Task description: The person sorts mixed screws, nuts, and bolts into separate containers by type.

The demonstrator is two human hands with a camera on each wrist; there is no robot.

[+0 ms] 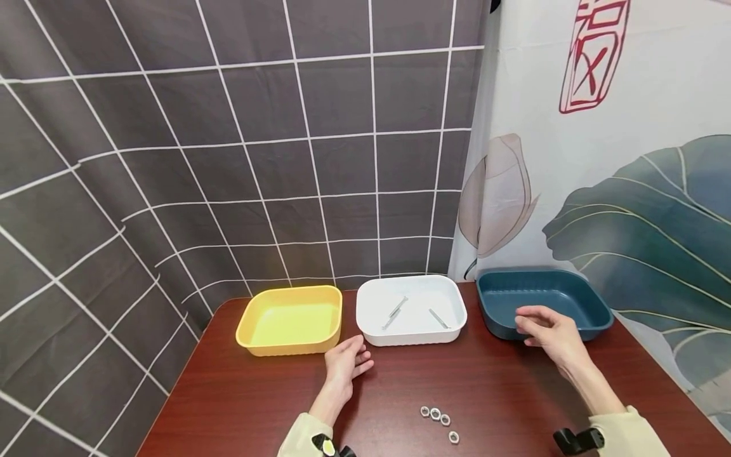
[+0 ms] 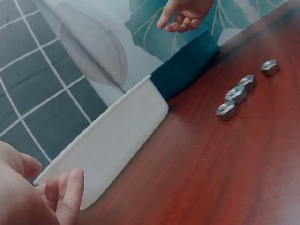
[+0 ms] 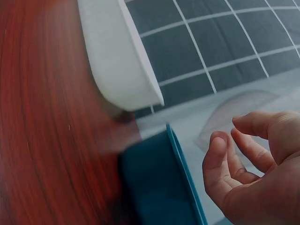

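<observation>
My left hand [image 1: 342, 367] hovers at the near left corner of the white bin [image 1: 408, 339], its fingers relaxed. Nothing shows in its grasp, though part of the fingertips is hidden in the left wrist view. Over the near side of the dark blue bin [image 1: 495, 322] is my right hand [image 1: 553, 336]. In the right wrist view its fingers [image 3: 216, 152] are loosely bent, apart from the thumb, with nothing between them. Thin metal screws [image 1: 395, 310] lie inside the white bin. Several hex nuts [image 1: 436, 414] sit on the table in front, between the two hands.
A yellow bin [image 1: 288, 349] stands left of the white one, with its bottom bare. All three bins line the back of the reddish-brown table [image 1: 240, 406]. Behind them hang a grey grid-patterned cloth [image 1: 337, 165] and a white curtain [image 1: 531, 190] with leaf prints.
</observation>
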